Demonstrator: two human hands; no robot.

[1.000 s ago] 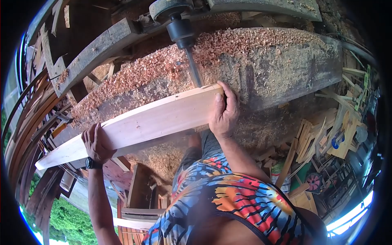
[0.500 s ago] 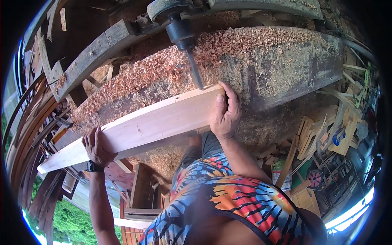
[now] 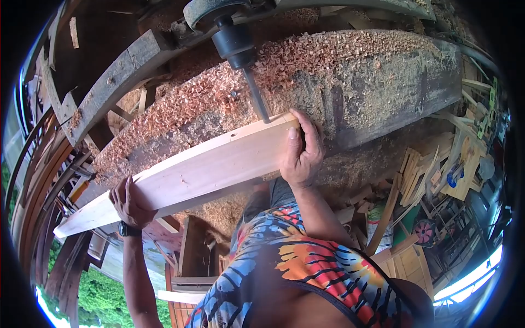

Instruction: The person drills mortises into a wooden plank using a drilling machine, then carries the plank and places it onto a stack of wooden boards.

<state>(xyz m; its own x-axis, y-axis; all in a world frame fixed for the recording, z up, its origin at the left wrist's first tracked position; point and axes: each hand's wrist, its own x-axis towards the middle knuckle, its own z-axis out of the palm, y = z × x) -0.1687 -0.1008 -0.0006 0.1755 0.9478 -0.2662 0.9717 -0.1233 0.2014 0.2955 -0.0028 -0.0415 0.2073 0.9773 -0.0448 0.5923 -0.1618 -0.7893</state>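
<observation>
A long pale wooden board (image 3: 213, 167) stands on its edge across the workbench, with a small hole in its upper edge. My left hand (image 3: 131, 203), a dark watch on its wrist, grips the board near its left part, fingers over the top edge. My right hand (image 3: 302, 150) clasps the right end, thumb on the near face and fingers wrapped round the end. Just left of that hand, a drill bit (image 3: 256, 95) in a black chuck (image 3: 234, 45) reaches down to the board's upper edge; whether it has entered the wood I cannot tell.
Reddish wood shavings (image 3: 219, 93) and sawdust cover much of the bench (image 3: 383, 104). A curved timber beam (image 3: 117, 71) lies behind on the left. Offcuts (image 3: 421, 175) are piled at right, near a pink-bladed fan (image 3: 424, 232). Sawdust and a wooden box frame lie below.
The view has shifted slightly, so the drill chuck appears a little left and lower. Both hands keep their grip on the board, whose place against the bit looks nearly the same.
</observation>
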